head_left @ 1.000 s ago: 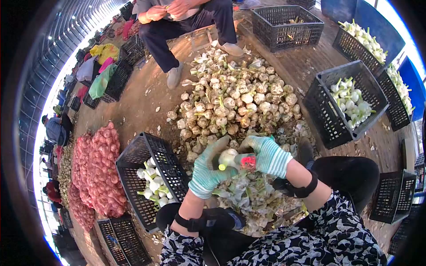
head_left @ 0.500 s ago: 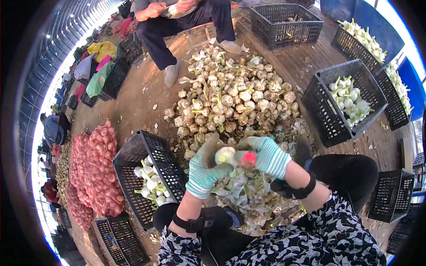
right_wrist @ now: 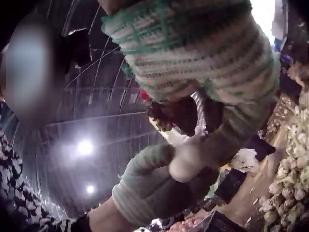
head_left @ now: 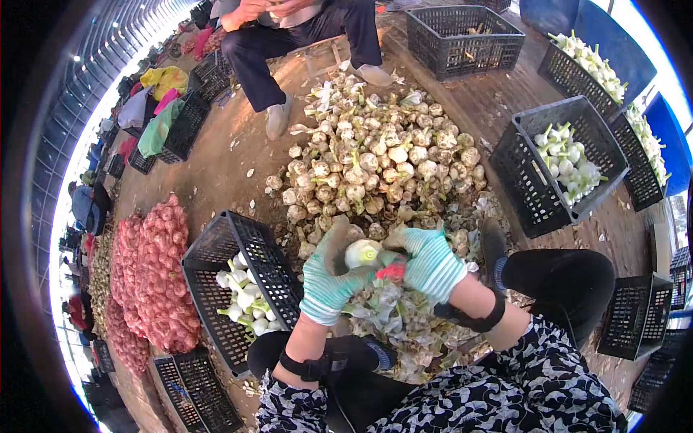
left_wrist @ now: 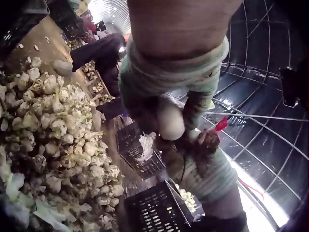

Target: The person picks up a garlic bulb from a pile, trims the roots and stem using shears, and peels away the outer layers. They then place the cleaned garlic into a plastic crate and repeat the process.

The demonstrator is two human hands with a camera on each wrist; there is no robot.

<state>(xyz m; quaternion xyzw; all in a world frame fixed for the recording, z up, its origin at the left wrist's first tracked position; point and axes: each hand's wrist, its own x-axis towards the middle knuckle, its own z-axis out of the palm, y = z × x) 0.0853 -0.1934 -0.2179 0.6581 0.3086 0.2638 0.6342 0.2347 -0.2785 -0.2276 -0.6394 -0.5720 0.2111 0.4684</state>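
My gloved left hand (head_left: 328,280) holds a white garlic bulb (head_left: 359,253) between thumb and fingers, its cut green stem end facing up toward the head camera. Close against it on the right, my gloved right hand (head_left: 434,265) grips a small tool with a red handle (head_left: 392,271); its working end is hidden by the fingers. In the right wrist view the pale bulb (right_wrist: 186,166) sits between both hands, with a shiny curved strip (right_wrist: 199,113) by the right fingers. Peeled skins and leaves (head_left: 397,317) lie beneath the hands.
A large heap of unpeeled garlic (head_left: 382,155) lies ahead. Black crates with cleaned bulbs stand left (head_left: 234,339) and right (head_left: 530,180). Red net sacks (head_left: 159,274) are at far left. Another person (head_left: 289,54) sits beyond the heap, near another black crate (head_left: 462,61).
The bulb has turned in my left hand, its stem end swinging from lower left to face the head camera. My right hand has tilted, and the red handle has shifted slightly left and down.
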